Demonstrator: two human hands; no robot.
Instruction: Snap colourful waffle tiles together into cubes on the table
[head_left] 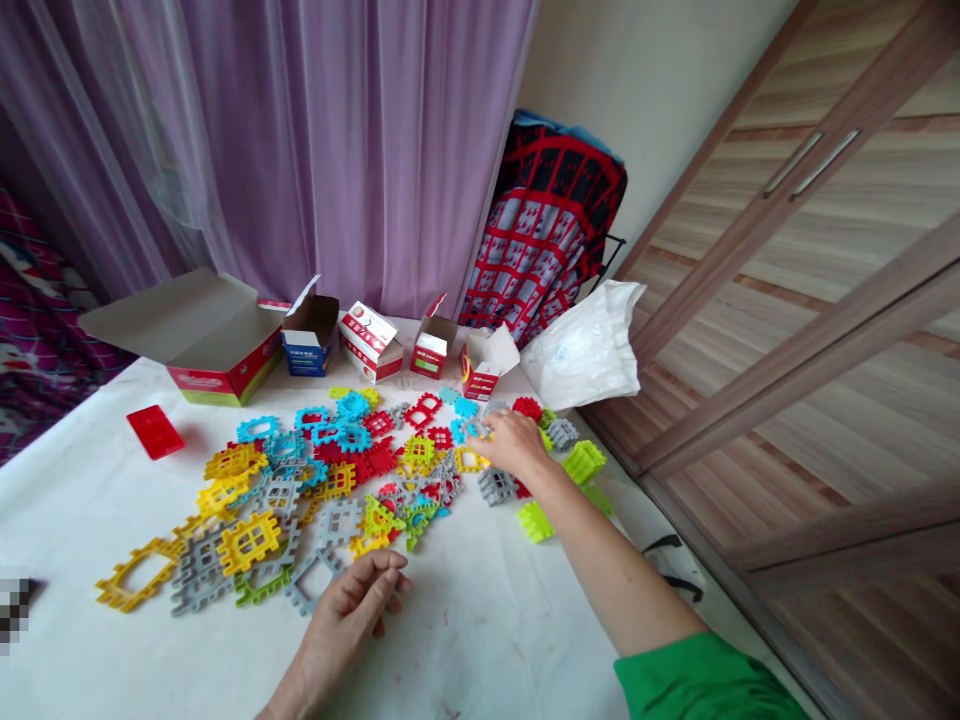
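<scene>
Above the near side of a loose pile of plastic interlocking building blocks (341, 520), my left hand (364, 597) is loosely curled, thumb close to the fingers, with nothing visible in it. A grey square frame piece (304, 590) lies just left of it. My right hand (512, 441) reaches to the pile's far right side, its fingertips closed at a light blue block (472, 428). A yellow square block (469, 460) lies just below those fingers. Stacked grey blocks (496, 487) and red blocks (527, 407) are close around this hand, which partly hides them.
Small open cartons, including a blue box (309, 345) and a red-white box (371, 345), line the back beside a large open box (217, 375). A white bag (581, 350) stands back right. Lime green blocks (585, 461) sit near the right edge; a red tray (155, 432) lies left.
</scene>
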